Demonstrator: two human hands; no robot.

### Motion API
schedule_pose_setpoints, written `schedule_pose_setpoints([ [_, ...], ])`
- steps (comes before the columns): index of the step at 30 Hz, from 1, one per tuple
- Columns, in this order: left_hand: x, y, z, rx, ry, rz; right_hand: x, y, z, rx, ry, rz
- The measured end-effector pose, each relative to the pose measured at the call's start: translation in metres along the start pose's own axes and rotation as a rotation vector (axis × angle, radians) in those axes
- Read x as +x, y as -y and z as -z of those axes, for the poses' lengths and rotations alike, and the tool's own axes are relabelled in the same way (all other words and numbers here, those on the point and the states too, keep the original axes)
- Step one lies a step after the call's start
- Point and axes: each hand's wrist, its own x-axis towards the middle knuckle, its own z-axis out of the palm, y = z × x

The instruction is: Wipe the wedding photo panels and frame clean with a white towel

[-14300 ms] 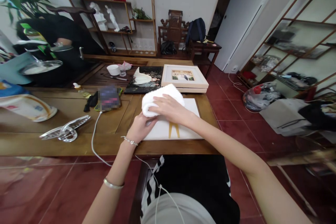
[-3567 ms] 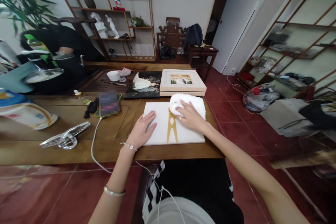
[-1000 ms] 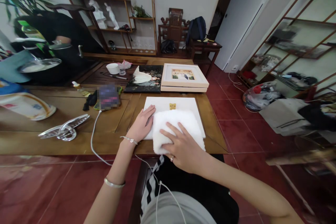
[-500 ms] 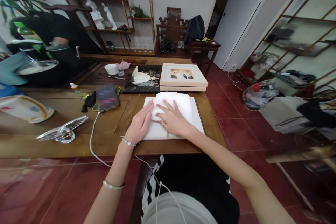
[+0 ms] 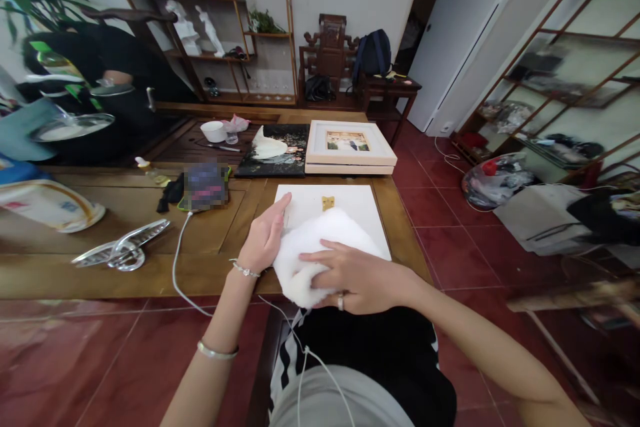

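Dark wood ran the length of the table (image 5: 125,213), where a flat white board (image 5: 350,210) lay at the near edge. Her left hand (image 5: 265,237) rested spread against the board's left side, seemingly to steady it. Her right hand (image 5: 360,277) gripped a fluffy white towel (image 5: 315,247), bunched over the board's near part.

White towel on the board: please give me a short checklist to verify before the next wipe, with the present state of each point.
1. Right hand grips the towel: ok.
2. Left hand steadies the board at its left edge: ok.
3. Board lies flat on the table: ok.
4. Towel fully over the board: not ok, it hangs past the near edge.
5. Frame behind is apart from the board: ok.
6. Board surface clean: cannot tell.
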Motion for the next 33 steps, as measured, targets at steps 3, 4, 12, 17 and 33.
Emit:
schedule_pose_setpoints([
  [3,0.001,0.002,-0.001,0.044,0.075,0.04,-0.016,-0.005,0.016,0.244,-0.132,-0.109],
  [4,0.002,0.003,-0.002,0.06,0.112,0.046,-0.021,-0.009,0.02,0.312,-0.22,-0.168],
  [12,0.0,0.009,-0.008,0.089,0.153,0.022,-0.016,-0.041,0.049,-0.059,-0.964,-0.445],
  [17,0.0,0.009,-0.008,0.113,0.192,0.019,0.028,-0.059,0.054,-0.465,-0.636,-0.303],
  [33,0.002,0.009,-0.008,0.169,0.277,0.04,0.059,-0.097,0.038,-0.308,-0.038,-0.362],
])
